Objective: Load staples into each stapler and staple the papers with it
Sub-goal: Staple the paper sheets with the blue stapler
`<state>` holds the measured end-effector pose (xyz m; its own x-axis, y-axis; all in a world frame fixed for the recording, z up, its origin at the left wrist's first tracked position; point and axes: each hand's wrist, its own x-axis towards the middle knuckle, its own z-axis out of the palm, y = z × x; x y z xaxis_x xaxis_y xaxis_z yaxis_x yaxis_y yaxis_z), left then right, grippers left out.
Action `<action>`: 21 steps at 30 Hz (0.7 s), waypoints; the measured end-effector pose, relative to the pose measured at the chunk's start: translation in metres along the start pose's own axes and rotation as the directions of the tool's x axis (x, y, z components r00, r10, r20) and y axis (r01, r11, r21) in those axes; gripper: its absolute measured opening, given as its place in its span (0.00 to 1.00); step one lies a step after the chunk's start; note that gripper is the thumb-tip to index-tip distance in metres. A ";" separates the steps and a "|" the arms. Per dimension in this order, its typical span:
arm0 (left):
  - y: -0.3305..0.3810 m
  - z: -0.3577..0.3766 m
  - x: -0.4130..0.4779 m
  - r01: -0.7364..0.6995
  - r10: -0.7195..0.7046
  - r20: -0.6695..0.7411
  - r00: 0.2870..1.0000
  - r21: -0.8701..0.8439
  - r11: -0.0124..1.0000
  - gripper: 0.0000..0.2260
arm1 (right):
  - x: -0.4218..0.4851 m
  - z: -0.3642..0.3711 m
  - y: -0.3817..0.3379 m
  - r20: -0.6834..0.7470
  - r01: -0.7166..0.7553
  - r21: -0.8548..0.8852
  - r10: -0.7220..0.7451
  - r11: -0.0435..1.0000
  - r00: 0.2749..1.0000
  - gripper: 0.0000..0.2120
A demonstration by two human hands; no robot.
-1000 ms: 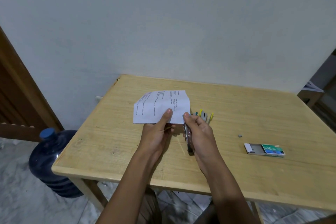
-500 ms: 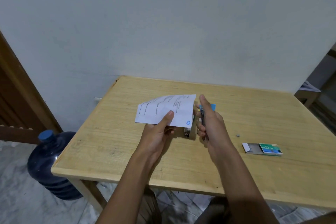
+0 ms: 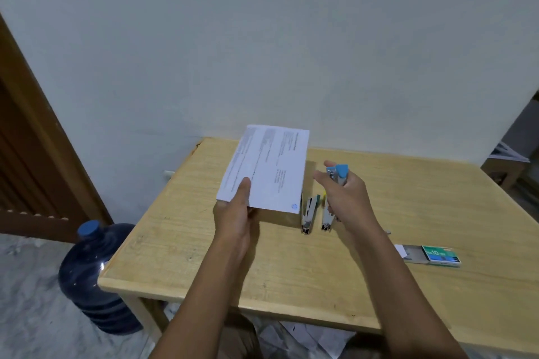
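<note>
The left hand [image 3: 233, 221] pinches the papers [image 3: 271, 166] by their near edge, thumb on top, holding them above the table [image 3: 204, 256]. Just right of them, the right hand [image 3: 347, 198] curls its fingers round a blue-tipped stapler [image 3: 339, 173]. Below that grip a green-tipped stapler [image 3: 308, 213] and a yellow-tipped stapler [image 3: 327, 220] lie side by side. A staple box [image 3: 434, 255] sits further right, well apart.

Person, head-camera view, two limbs visible.
- Left hand [image 3: 233, 213]: bare, slim, long-fingered.
- Right hand [image 3: 347, 195]: bare, same build.
- Left forearm [image 3: 204, 294]: lean, uncovered from the wrist back to the frame edge.
- Right forearm [image 3: 402, 294]: likewise uncovered.
- Nails: too small to tell.
</note>
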<state>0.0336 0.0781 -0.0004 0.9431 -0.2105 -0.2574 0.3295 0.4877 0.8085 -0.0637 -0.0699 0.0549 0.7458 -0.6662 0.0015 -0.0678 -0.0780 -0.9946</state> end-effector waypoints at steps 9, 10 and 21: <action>0.027 0.008 0.062 -0.032 0.572 -0.272 0.774 0.885 0.465 0.35 | 0.002 -0.027 0.012 0.017 -0.120 -0.070 0.121 0.990 0.992 0.15; 0.022 0.006 0.063 -0.073 0.629 -0.139 0.765 0.951 0.300 0.36 | 0.003 -0.031 0.013 0.018 -0.137 -0.054 0.139 0.989 0.990 0.17; -0.002 0.000 0.076 -0.202 0.318 0.274 0.908 0.949 -0.242 0.18 | 0.013 -0.061 0.037 -0.032 -0.073 -0.300 0.066 0.951 0.997 0.05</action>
<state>0.1045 0.0608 -0.0214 0.9485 -0.2681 0.1684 -0.3124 -0.8797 0.3587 -0.0971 -0.1266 0.0244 0.7179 -0.6935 -0.0608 -0.3171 -0.2480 -0.9154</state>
